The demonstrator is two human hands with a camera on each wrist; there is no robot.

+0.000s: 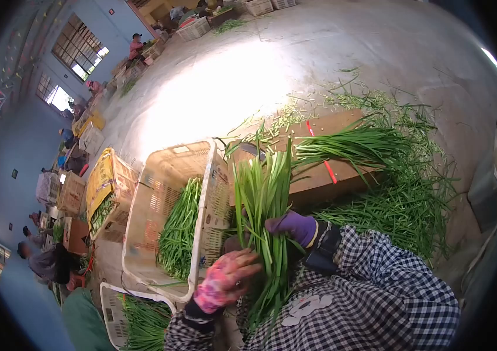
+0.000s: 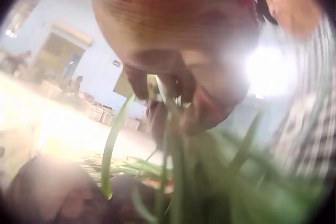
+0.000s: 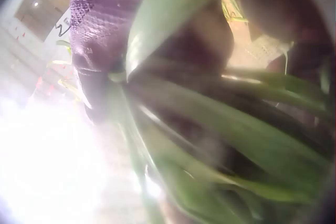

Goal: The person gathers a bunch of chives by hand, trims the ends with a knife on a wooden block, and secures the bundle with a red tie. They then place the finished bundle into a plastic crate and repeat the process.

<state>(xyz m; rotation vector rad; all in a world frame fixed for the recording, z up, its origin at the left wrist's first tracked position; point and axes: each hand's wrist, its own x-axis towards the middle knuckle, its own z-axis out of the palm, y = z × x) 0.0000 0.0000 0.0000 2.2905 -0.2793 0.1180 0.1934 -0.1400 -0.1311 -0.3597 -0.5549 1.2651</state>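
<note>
A bunch of long, flat-leaved garlic chives (image 1: 269, 193) stands nearly upright over the person's lap. The right hand (image 1: 292, 227), in a purple knit glove, grips it around the middle, thumb across the front. Close up in the right wrist view, broad leaves (image 3: 226, 119) cover most of that hand. At the bunch's lower left is the left hand (image 1: 228, 281), in a pink patterned glove with bare fingers. In the left wrist view its fingers (image 2: 202, 111) bend downward, with thin leaves (image 2: 176, 155) between them and the thumb; blur hides the fingertips.
A wooden board (image 1: 313, 188) with red straps carries another chive bunch (image 1: 354, 145). Loose leaves (image 1: 400, 205) and trimmings lie around it. At left stand a large crate (image 1: 210, 158) with chives inside, a smaller crate (image 1: 108, 304) and a yellow-covered crate (image 1: 101, 181). Several people work beyond.
</note>
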